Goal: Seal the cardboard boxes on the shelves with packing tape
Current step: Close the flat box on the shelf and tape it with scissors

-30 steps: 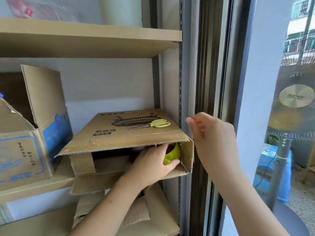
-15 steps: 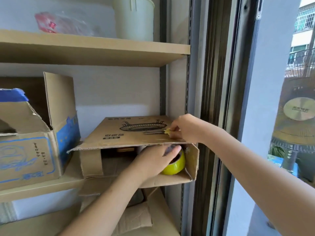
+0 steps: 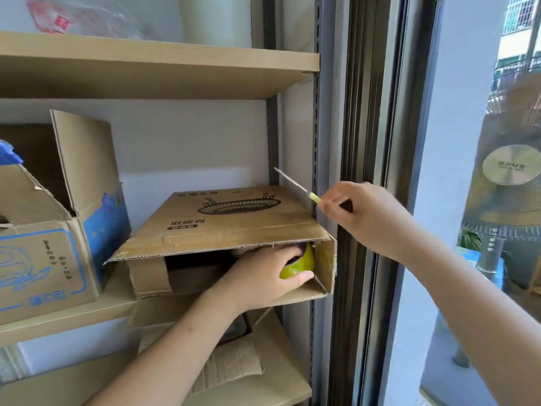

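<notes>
Nearest, flattened cardboard (image 3: 234,367) lies on the lower shelf under the left forearm. Above it the box (image 3: 222,227) sits on its side on the middle shelf (image 3: 58,320), its open end facing out, jammed against the shelf post (image 3: 317,142) by the window frame (image 3: 369,112). The left hand (image 3: 263,276) reaches inside, fingers curled round a green tape roll (image 3: 298,266). The right hand (image 3: 366,215) grips scissors (image 3: 295,186) above the box's right edge, blades pointing up-left. A taller open box (image 3: 58,230) stands just left.

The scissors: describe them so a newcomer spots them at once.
Find the brown cardboard box printed with a basket drawing on the middle shelf. Above its right edge, the right hand holds yellow-handled scissors, the only metal blades there, pointing up-left.
</notes>
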Available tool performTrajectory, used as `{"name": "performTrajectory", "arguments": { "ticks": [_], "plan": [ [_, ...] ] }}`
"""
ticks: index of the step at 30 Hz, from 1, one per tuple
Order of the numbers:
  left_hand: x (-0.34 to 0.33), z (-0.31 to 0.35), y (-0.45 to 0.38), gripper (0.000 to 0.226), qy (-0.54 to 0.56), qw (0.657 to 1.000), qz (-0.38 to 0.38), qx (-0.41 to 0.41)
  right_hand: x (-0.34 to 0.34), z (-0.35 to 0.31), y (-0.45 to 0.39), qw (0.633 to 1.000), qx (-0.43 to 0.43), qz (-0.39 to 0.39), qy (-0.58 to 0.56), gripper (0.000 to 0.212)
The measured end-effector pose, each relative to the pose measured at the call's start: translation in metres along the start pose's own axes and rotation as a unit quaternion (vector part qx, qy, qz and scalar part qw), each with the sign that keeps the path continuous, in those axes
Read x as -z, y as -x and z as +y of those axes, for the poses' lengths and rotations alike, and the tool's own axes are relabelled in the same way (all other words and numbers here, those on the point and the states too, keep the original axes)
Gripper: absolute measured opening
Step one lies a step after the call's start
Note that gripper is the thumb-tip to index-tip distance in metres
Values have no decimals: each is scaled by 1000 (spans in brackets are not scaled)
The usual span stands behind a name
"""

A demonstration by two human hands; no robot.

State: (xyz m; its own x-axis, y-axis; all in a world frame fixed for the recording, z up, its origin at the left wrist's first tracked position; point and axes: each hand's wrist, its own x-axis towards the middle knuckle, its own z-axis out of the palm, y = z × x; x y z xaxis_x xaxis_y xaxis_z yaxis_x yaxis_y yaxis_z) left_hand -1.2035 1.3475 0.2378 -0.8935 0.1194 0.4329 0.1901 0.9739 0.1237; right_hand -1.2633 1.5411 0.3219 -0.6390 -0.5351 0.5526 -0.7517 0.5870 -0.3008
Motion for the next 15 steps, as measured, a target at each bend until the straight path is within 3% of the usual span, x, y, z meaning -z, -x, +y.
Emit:
{"name": "performTrajectory", "arguments": {
  "ticks": [3, 6, 7, 9, 10, 11, 12, 13, 15],
  "plan": [
    [-6, -5, -1, 57, 39, 998, -18, 44, 8, -7, 78, 970, -58, 23, -233, 31],
    [-6, -5, -7, 62, 80, 992, -67, 71, -24, -13, 138, 890, -129, -25, -436, 39],
    [-5, -4, -10, 65, 75, 992, -83, 62, -40, -15, 149, 853, -178, -42, -489, 41],
    [-1, -2, -17, 71, 62, 992, -106, 39, -68, -19, 160, 725, -307, -56, -613, 33],
    [1, -3, -20, 73, 57, 991, -115, 34, -77, -22, 162, 666, -337, -68, -662, 28],
    [2, -4, -23, 75, 52, 991, -122, 31, -83, -25, 162, 633, -352, -77, -685, 24],
    [3, -6, -25, 76, 48, 990, -127, 29, -86, -26, 158, 633, -357, -81, -683, 22],
    [3, -9, -27, 75, 47, 990, -133, 28, -88, -26, 152, 658, -352, -68, -662, 20],
    [1, -15, -33, 76, 52, 987, -148, 29, -91, -24, 144, 785, -303, 44, -539, 15]
  ]
}}
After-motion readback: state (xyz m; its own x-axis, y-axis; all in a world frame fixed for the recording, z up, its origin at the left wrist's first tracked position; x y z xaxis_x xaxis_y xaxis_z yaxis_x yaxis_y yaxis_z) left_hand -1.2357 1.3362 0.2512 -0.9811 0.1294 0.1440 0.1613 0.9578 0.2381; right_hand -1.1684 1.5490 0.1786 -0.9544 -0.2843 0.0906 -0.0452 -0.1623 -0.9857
